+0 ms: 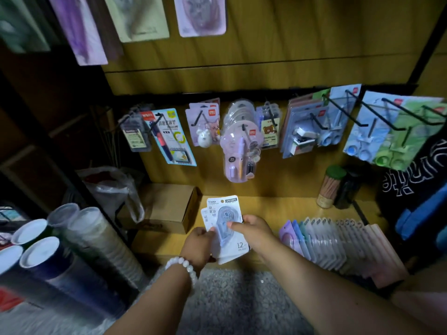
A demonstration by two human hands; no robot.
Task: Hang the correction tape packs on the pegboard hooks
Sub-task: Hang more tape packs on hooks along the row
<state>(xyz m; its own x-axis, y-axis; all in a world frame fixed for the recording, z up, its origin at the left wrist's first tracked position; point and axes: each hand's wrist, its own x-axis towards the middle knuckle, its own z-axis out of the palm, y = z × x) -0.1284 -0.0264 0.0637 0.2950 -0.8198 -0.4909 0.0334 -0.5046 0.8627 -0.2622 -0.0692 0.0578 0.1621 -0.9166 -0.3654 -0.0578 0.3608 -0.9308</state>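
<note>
Packs of correction tape sit fanned between my two hands above the front edge of the shelf. My left hand grips the stack from below, and my right hand pinches the top card, thumb across its blister. I judge I'm still sorting, nothing from this stack hung yet. Next I must free one card and thread its top hole onto a hook. Print reads "T-926A", "12" and "129"; the hanging cards carry red logos too blurred to read.
</note>
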